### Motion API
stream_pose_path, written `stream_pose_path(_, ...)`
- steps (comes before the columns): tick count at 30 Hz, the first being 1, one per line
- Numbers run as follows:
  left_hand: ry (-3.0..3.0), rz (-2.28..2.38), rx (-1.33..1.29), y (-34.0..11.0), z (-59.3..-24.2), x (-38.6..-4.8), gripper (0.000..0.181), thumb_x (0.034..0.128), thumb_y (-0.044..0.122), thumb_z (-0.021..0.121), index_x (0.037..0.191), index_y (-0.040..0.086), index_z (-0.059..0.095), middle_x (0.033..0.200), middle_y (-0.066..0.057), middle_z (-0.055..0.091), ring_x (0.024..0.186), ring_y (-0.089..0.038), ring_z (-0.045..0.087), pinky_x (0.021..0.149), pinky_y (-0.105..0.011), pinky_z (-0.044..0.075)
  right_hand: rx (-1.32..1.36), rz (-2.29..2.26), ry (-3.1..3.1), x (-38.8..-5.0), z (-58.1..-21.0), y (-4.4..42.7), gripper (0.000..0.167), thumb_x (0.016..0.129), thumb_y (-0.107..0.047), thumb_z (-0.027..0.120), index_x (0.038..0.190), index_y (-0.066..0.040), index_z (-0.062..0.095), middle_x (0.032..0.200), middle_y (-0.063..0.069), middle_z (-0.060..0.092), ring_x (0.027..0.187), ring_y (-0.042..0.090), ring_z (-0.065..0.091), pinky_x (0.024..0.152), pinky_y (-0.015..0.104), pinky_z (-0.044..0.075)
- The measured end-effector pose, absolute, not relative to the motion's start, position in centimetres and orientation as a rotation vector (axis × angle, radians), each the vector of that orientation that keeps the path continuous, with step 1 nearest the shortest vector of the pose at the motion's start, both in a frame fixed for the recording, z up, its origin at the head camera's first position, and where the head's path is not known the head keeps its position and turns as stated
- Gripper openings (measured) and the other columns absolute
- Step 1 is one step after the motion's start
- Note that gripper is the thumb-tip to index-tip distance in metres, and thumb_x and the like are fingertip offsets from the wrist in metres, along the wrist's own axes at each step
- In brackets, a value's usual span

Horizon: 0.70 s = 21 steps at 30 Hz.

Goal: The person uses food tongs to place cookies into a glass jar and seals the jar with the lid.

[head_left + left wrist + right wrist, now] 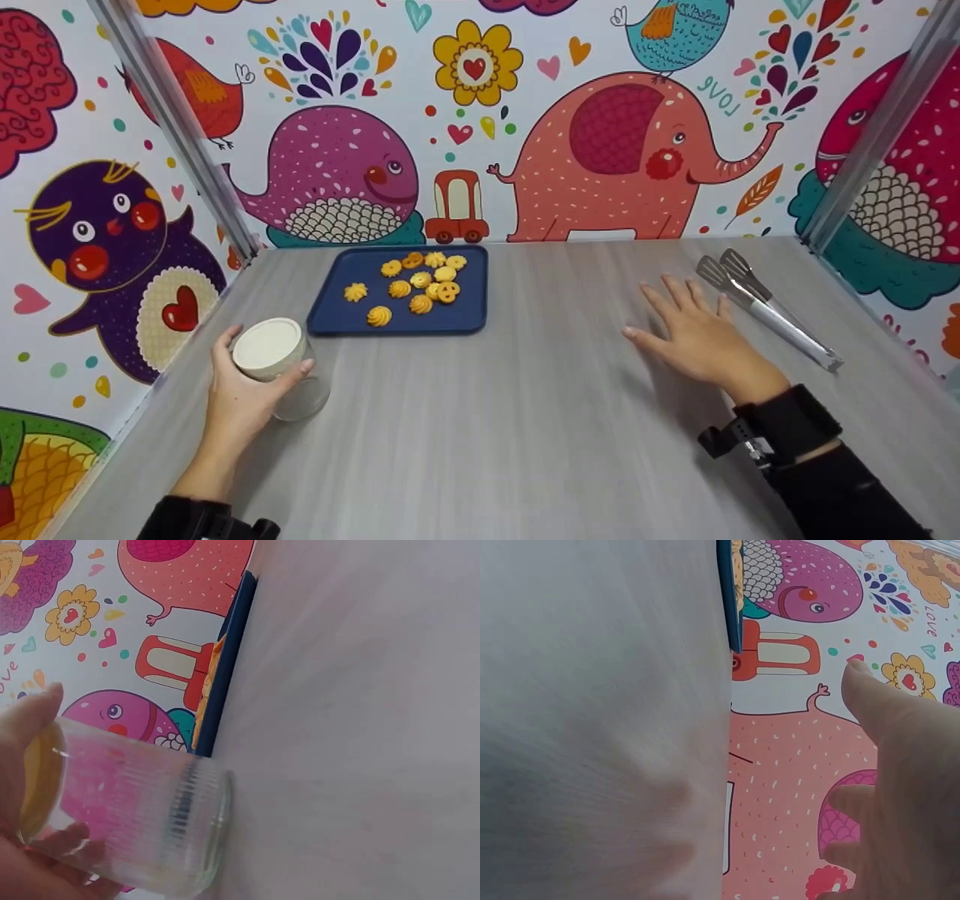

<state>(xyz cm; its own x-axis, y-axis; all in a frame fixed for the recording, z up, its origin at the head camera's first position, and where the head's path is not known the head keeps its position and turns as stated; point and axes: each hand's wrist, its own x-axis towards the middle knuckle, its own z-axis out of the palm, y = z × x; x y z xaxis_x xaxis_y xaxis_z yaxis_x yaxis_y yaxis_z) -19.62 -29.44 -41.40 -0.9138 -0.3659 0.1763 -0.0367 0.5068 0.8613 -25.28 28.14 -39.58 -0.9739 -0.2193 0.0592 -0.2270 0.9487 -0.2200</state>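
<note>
A clear glass jar [304, 397] with a cream lid [268, 345] stands at the left, and my left hand [244, 397] grips it near the top, thumb on one side and fingers on the other. In the left wrist view the same jar [142, 802] is empty, with the left hand [30, 802] round its lidded end. My right hand [697, 337] hovers over the table at the right with spread fingers, holding nothing; metal tongs [787, 322] lie just beyond it. The right wrist view shows that hand [911, 772] with nothing in it.
A blue tray [337, 319] with several cookies [421, 304] lies at the back, left of centre, just behind the jar. Patterned wall panels [465, 150] border the grey table [480, 435] at the back and sides, with metal posts at the two back corners.
</note>
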Motion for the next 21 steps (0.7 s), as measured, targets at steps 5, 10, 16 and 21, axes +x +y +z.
stream_pose_path(5, -2.472, -1.398, 0.356, -29.6, -41.98, -19.63, 0.121, 0.0823, 0.028, 0.094, 0.167, 0.004, 0.011, 0.163, -0.03, 0.033, 0.149, -0.046, 0.035, 0.121, -0.066, 0.029, 0.343, 0.338, -3.076, -25.39, -39.53, 28.16, 0.095, 0.101, -0.077, 0.044, 0.169, -0.013, 0.028, 0.172, 0.03, 0.016, 0.156, 0.06, 0.005, 0.113, 0.086, -0.004)
stream_pose_path(10, -2.527, -1.42, 0.378, -29.84, -42.19, -19.59, 0.124, 0.084, 0.028, 0.092, 0.168, 0.0, 0.006, 0.163, -0.033, 0.031, 0.151, -0.047, 0.033, 0.123, -0.064, 0.027, 0.344, 0.333, -3.073, -25.39, -39.61, 28.18, 0.095, 0.1, -0.078, 0.044, 0.169, -0.013, 0.028, 0.172, 0.03, 0.017, 0.156, 0.06, 0.005, 0.113, 0.086, -0.003)
stream_pose_path(16, -2.542, -1.407, 0.395, -29.74, -42.07, -19.61, 0.122, 0.0847, 0.029, 0.091, 0.168, -0.001, 0.007, 0.163, -0.034, 0.032, 0.151, -0.048, 0.034, 0.123, -0.064, 0.027, 0.344, 0.337, -3.071, -25.41, -39.62, 28.24, 0.095, 0.101, -0.078, 0.043, 0.169, -0.014, 0.028, 0.172, 0.029, 0.017, 0.156, 0.06, 0.005, 0.113, 0.086, -0.003)
stream_pose_path(21, -2.536, -1.408, 0.399, -29.69, -42.04, -19.68, 0.122, 0.0848, 0.03, 0.091, 0.168, -0.002, 0.007, 0.162, -0.034, 0.033, 0.151, -0.048, 0.034, 0.123, -0.065, 0.028, 0.343, 0.342, -3.07, -25.46, -39.6, 28.29, 0.095, 0.101, -0.078, 0.043, 0.169, -0.013, 0.028, 0.173, 0.03, 0.016, 0.156, 0.06, 0.005, 0.113, 0.086, -0.003)
